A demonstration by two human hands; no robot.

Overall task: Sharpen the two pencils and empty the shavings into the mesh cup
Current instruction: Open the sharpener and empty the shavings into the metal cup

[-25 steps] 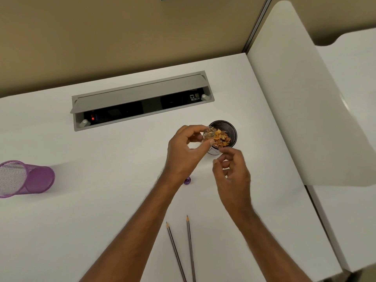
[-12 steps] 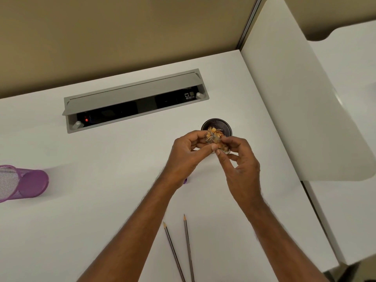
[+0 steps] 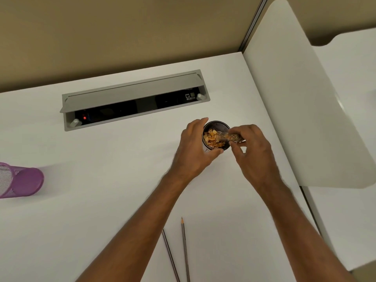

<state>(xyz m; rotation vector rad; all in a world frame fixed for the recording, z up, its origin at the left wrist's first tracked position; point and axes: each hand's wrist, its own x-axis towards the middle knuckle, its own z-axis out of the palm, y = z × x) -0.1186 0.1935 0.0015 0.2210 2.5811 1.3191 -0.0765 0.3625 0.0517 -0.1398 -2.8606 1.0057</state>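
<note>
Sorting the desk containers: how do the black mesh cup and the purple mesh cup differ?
The black mesh cup stands upright; the purple mesh cup lies on its side. The black one holds shavings and is gripped by the left hand; the purple one lies untouched. Both are mesh.

Two pencils (image 3: pixel 184 251) run off the bottom edge, their blunt ends unseen. The left hand (image 3: pixel 194 151) covers the black mesh cup's (image 3: pixel 218 124) near wall. A purple mesh cup (image 3: pixel 19 183) is cut by the left edge.
</note>
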